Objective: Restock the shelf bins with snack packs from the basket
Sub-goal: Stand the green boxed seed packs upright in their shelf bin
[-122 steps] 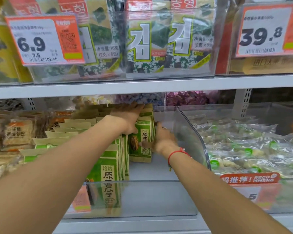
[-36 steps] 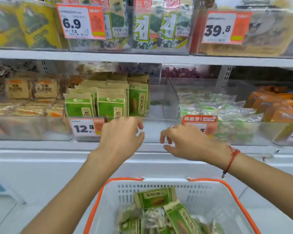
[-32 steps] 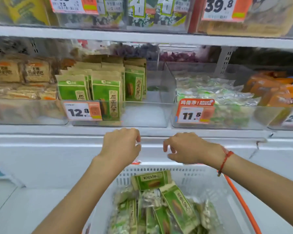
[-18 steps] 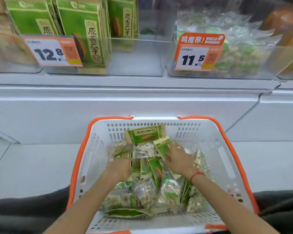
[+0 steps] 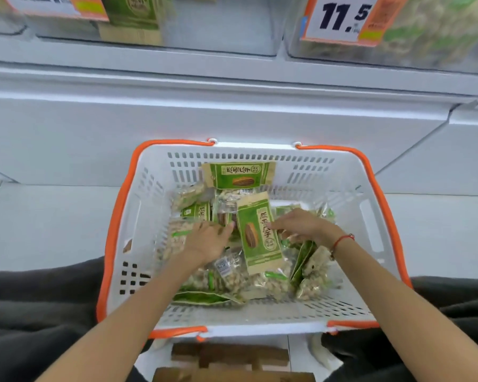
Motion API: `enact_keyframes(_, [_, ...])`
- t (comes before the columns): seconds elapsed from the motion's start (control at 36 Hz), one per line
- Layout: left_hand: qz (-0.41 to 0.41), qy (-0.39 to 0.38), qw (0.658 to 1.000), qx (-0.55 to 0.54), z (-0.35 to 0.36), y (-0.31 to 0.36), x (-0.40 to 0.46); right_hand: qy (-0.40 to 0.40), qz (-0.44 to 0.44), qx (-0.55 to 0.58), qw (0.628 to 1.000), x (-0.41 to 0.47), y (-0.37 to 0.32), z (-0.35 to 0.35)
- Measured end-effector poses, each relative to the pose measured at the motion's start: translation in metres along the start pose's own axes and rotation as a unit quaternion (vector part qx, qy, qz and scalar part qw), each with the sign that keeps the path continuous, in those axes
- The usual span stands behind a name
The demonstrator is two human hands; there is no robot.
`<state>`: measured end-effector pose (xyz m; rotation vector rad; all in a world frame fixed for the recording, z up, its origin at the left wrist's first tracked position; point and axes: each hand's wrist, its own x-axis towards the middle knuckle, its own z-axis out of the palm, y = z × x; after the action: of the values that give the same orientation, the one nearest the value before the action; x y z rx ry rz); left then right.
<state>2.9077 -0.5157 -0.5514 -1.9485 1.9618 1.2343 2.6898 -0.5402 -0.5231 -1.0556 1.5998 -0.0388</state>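
A white basket [image 5: 342, 183] with orange handles stands on the floor in front of me, filled with green snack packs and clear bags of nuts. One green snack pack [image 5: 255, 244] lies on top in the middle, long side toward me. My right hand [image 5: 304, 227] pinches its right edge with the fingertips. My left hand [image 5: 209, 239] rests with loosely straight fingers on the clear bags just left of that pack. Another green pack [image 5: 239, 175] leans on the basket's far wall. A shelf bin [image 5: 221, 26] with green packs shows at the top edge, blurred.
A second clear bin with an orange 11.5 price tag [image 5: 342, 19] holds clear bags at the top right. The white shelf base [image 5: 177, 119] runs behind the basket. A wooden stool [image 5: 229, 359] sits under me, and dark trouser legs [image 5: 39, 304] flank the basket.
Both hands came down from the shelf bin into the basket, and my view dropped with them. The green pack now lies exposed between my hands, with my right fingers at its edge.
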Motion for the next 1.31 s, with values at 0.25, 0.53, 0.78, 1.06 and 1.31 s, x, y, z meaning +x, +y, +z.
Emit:
enact_keyframes(0.25, [0.02,-0.012,0.938,-0.347,-0.026,0.008,-0.016,-0.051,-0.09,0.071,0.992,-0.009,-0.027,0.03])
enact_keyframes(0.53, [0.021,0.121,0.934,-0.335,-0.066,-0.038,-0.024,-0.236,-0.147,-0.307,0.91,-0.011,-0.023,0.114])
enact_keyframes(0.78, [-0.021,0.148,0.916,-0.373,-0.065,-0.053,-0.021,-0.154,-0.202,-0.363,0.897,0.0,-0.011,0.115])
enact_keyframes(1.06, [-0.037,0.196,0.857,-0.475,-0.079,-0.043,-0.015,-0.132,-0.073,-0.15,0.977,-0.008,-0.03,-0.003])
enact_keyframes(1.31, [-0.085,0.064,0.81,-0.577,-0.056,-0.005,-0.017,-0.103,-0.098,0.203,0.969,-0.02,-0.05,0.004])
